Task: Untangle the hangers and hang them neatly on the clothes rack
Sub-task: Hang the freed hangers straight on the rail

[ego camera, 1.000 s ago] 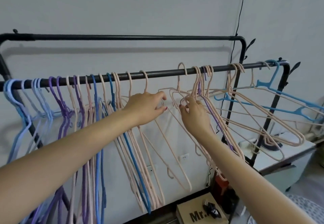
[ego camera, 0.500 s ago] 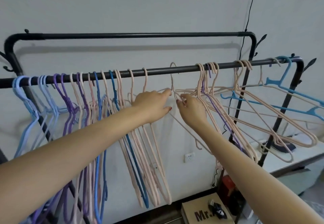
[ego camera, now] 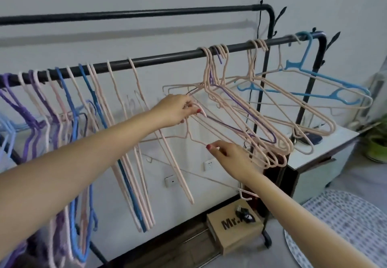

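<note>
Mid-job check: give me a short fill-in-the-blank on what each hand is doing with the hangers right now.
1. The left hand grips the tangled ____ hangers by their near ends.
2. The right hand pinches a loose pink hanger that hangs ____ the rail.
3. The light blue hanger hangs at the rail's ____ end.

Missing words: pink; below; right

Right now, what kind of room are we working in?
Probably a home bedroom or laundry corner: a black clothes rack full of hangers, wall sockets, and a patterned rug.
</note>
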